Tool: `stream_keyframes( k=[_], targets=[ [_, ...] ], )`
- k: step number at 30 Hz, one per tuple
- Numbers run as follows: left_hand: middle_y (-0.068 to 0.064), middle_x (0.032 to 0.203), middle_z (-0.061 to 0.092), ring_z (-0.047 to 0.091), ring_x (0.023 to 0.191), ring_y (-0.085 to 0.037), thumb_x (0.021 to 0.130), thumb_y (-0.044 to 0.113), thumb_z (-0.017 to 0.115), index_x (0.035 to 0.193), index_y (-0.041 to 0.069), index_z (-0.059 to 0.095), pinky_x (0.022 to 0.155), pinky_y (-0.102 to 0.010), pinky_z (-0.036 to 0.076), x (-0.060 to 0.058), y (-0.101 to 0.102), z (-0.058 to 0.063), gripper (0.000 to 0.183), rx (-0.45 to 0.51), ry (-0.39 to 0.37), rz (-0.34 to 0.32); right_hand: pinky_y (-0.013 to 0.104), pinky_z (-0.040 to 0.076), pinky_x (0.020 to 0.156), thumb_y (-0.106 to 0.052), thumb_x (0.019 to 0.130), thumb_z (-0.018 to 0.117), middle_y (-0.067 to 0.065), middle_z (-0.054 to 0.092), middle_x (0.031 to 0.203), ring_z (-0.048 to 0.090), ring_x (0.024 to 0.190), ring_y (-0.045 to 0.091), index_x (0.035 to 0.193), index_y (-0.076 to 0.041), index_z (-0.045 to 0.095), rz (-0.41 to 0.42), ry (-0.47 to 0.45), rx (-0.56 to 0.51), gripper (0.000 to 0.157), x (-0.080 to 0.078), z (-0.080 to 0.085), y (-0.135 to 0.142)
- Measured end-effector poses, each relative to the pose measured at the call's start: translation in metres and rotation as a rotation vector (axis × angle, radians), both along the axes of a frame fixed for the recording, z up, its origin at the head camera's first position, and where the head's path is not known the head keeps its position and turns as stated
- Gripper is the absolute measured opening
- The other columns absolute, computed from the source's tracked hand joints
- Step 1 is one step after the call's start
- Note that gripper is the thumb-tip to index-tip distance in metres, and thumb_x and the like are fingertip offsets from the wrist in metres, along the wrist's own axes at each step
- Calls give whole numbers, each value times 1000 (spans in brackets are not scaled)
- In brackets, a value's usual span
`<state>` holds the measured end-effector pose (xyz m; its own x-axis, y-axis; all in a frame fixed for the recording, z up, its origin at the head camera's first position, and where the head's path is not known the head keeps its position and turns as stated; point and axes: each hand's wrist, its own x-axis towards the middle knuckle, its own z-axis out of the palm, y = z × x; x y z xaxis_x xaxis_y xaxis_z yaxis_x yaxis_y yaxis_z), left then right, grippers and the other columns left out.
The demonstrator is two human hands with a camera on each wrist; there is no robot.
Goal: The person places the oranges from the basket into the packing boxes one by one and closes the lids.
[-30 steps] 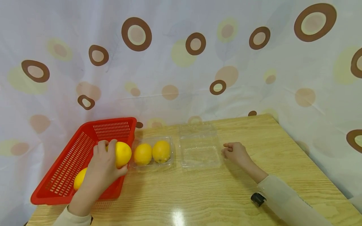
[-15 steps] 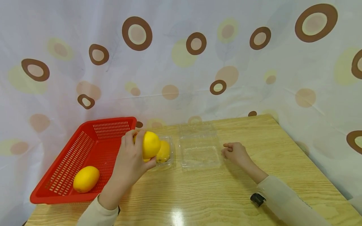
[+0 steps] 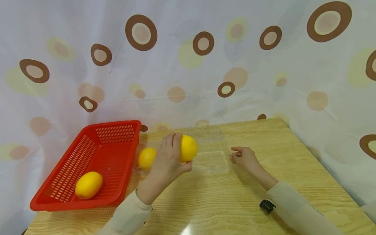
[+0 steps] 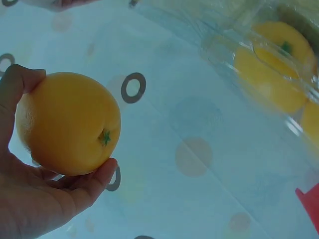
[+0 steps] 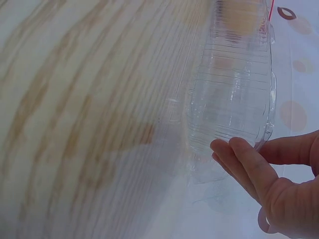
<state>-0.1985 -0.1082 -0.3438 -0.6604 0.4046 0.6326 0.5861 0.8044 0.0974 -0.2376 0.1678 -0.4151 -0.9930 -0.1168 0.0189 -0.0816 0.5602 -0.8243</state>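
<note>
My left hand [image 3: 168, 156] holds an orange [image 3: 188, 148] above the table, over the near left part of an open clear plastic clamshell box [image 3: 212, 160]. In the left wrist view, thumb and fingers curl round this orange [image 4: 70, 124], whose green stem end faces out. My right hand [image 3: 245, 160] is at the box's right side. The right wrist view shows its fingers on the outside of the clear wall [image 5: 229, 99] and the thumb at the rim, pinching it. Left of it, another clear box holds oranges [image 4: 279, 64]; my left hand partly hides them in the head view.
A red plastic basket [image 3: 133, 163] stands at the left of the wooden table [image 3: 223, 202], with one orange [image 3: 89, 185] inside. Behind the table hangs a patterned white curtain [image 3: 176, 65]. A black strap piece [image 3: 267, 207] is at the right sleeve.
My left hand has carried the orange rightward from the basket, past the filled box, to the open clear box. My right hand has stayed at the box's side.
</note>
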Motion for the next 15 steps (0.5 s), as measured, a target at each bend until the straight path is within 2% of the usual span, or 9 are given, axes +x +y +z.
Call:
stream_keyframes(
  k=[7,12,15],
  targets=[
    [-18,112,50,53,98,-32,68,25,82,124,-3,42,83,-39,50,-15,25,-15,75,-69,-179,-36,24,52,57,3,93,47,30,65,105,68,88,36,129,21,44,7,4,-7,41,0,-1,0],
    [-17,115,48,51,99,-30,74,29,80,128,-2,41,79,-36,52,-24,40,-20,74,-159,-309,-23,30,55,61,2,94,47,32,64,108,68,90,36,130,21,44,9,-9,-12,41,1,0,0],
    [-17,117,48,50,102,-30,76,31,80,130,-1,40,77,-36,53,-30,47,-24,75,-172,-389,-12,34,56,63,2,94,47,32,64,108,68,90,36,131,21,43,4,-21,-19,41,3,1,-1]
  ],
)
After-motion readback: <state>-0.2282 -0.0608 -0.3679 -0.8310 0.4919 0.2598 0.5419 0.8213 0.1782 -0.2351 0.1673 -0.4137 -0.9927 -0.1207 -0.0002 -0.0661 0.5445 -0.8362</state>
